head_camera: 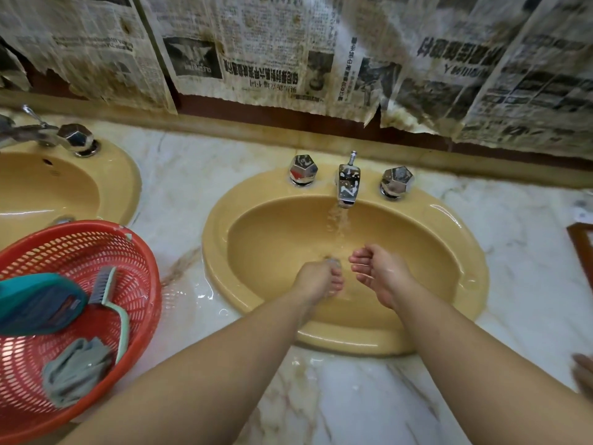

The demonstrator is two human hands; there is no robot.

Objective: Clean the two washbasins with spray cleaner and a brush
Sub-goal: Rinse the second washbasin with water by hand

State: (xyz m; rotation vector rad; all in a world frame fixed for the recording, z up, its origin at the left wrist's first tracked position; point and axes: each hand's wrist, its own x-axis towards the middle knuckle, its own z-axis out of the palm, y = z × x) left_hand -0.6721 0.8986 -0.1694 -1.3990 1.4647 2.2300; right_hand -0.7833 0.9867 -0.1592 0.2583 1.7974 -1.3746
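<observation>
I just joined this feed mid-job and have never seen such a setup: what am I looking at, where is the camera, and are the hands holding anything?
One picture, from a camera worn on a person's head, looking down. No robot: two bare arms reach into the right yellow washbasin, under water running from the chrome tap. The left hand and right hand hold nothing; their fingers are loosely curled. On the wet marble counter sits a red basket with a brush, a grey cloth and a teal item. A second basin lies left.
</observation>
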